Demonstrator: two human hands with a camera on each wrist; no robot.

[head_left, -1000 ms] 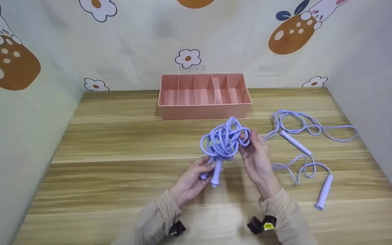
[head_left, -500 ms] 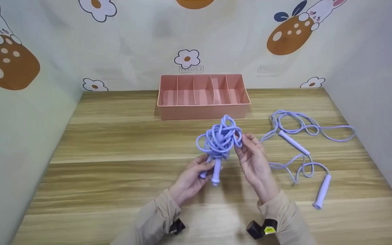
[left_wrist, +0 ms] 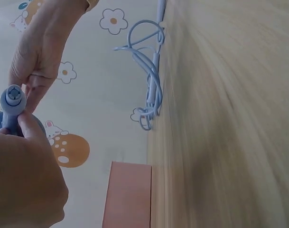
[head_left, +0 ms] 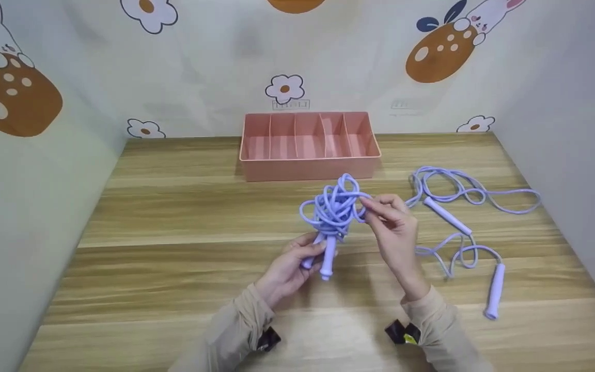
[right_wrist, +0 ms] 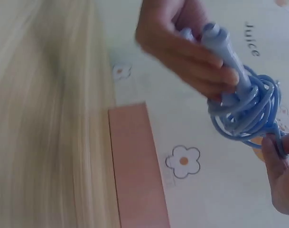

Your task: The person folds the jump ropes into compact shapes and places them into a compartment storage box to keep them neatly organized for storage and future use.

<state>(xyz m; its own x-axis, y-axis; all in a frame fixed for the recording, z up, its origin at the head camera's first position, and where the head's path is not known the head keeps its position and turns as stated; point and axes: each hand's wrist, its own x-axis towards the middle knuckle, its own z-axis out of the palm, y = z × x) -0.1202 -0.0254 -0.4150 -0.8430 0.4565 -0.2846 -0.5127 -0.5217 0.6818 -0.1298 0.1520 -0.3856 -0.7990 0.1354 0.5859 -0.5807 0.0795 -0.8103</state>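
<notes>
A patterned wall (head_left: 215, 62) is rising behind everything, carrying printed flowers and rabbits; in the right wrist view it is showing the word "Juice" (right_wrist: 252, 39) turned sideways, while the boxed lettering (head_left: 291, 105) in the head view is coming out too faint to read surely. In front, a wood-grain tabletop (head_left: 173, 206) is spreading. A pink five-compartment box (head_left: 308, 169) is standing near its far edge, its length running left to right. A loose jump rope (head_left: 448, 217) is lying at the right, its two handles slanting. The bundled jump rope (head_left: 333, 209) is hanging above the table, nearer the person than the box; its long axis is running near to far, leaning slightly right, with handle ends pointing back toward the person and the coils pointing boxward. The left hand (head_left: 290, 266) is gripping its handles; the right hand (head_left: 395, 227) is pinching a loop on its right side.
</notes>
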